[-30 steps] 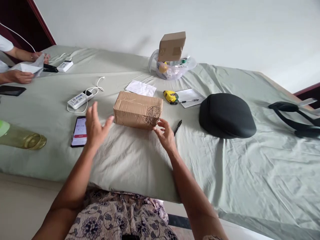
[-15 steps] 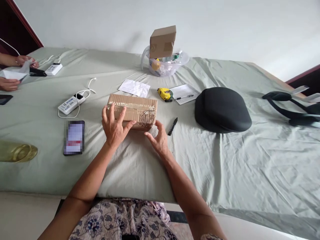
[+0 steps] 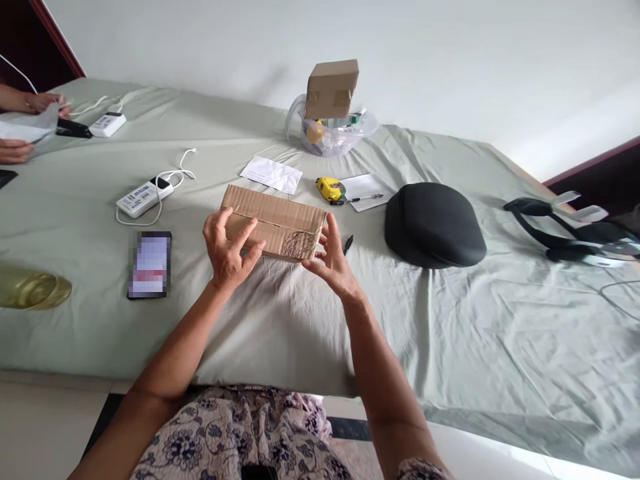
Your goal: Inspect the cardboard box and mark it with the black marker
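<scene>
A brown cardboard box (image 3: 275, 223) with dark scribbled lines at its near right corner is between my hands. My left hand (image 3: 229, 250) grips its left end, fingers spread over the top and thumb along the near edge. At the right end, my right hand (image 3: 334, 260) holds the box with the thumb at the near corner and the other fingers against the end face. A seam runs lengthwise across the top. Whether the underside touches the cloth cannot be made out. Just past my right hand lies a black pen (image 3: 348, 245), partly hidden.
Behind the box are a white paper (image 3: 271, 175), a yellow tape measure (image 3: 329, 189) and a clear basket (image 3: 333, 143) bearing another carton (image 3: 332, 90). A black case (image 3: 436, 225) sits right; a phone (image 3: 150, 265) and power strip (image 3: 145, 197) left. Another person's hands (image 3: 47, 103) hold paper.
The box has turned slightly clockwise and shifted right, with its top showing differently. My right hand has moved up and right along its end. The view has shifted a little.
</scene>
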`<state>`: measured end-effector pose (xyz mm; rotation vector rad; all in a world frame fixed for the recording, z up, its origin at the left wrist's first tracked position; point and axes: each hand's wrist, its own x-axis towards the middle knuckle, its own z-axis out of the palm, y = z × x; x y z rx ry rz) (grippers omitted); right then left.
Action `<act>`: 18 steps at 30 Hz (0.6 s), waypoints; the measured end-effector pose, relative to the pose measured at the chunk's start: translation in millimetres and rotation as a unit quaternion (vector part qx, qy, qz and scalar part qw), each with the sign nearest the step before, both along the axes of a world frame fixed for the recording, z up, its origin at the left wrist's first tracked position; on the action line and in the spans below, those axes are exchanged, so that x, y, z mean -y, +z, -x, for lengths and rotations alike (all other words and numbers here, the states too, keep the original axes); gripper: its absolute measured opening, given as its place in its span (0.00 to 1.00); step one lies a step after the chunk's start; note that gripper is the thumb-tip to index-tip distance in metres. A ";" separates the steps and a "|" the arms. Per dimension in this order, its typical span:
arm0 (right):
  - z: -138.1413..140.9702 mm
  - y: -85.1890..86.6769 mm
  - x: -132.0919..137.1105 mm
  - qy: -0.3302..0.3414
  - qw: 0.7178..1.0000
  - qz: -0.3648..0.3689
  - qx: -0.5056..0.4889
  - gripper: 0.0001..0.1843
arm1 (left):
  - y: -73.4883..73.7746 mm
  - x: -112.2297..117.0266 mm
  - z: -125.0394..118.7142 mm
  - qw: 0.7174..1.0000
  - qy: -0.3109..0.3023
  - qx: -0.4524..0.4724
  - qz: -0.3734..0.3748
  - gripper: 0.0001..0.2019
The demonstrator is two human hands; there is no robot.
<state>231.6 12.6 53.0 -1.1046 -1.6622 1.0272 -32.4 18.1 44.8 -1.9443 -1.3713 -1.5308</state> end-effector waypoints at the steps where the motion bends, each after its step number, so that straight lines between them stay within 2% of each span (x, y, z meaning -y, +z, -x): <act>1: -2.7 2.5 -2.7 0.008 1.000 0.005 -0.004 0.65 | 0.2 0.4 0.1 1.000 -0.002 0.008 0.003 0.20; 3: -6.9 6.1 -9.0 0.015 0.999 0.015 -0.028 0.63 | 0.3 1.4 0.4 0.999 -0.003 0.029 0.026 0.21; 6: -7.5 9.3 -19.1 -0.007 0.996 0.031 -0.079 0.54 | -0.3 2.3 1.4 0.997 -0.008 0.058 0.059 0.30; 10: 7.0 13.6 -29.4 -0.095 0.988 0.030 -0.118 0.35 | -1.5 1.2 2.9 0.995 -0.027 0.085 0.041 0.40; 14: 25.0 19.0 -34.3 -0.185 0.970 -0.009 -0.156 0.28 | -3.7 -1.5 5.4 0.986 -0.043 0.140 0.082 0.51; 16: 28.4 22.2 -33.2 -0.218 0.963 -0.023 -0.155 0.28 | -3.6 -2.1 7.6 0.977 -0.055 0.168 0.121 0.51; 18: 27.7 26.2 -28.8 -0.231 0.962 -0.040 -0.139 0.27 | -1.2 -1.4 9.9 0.972 -0.052 0.181 0.140 0.43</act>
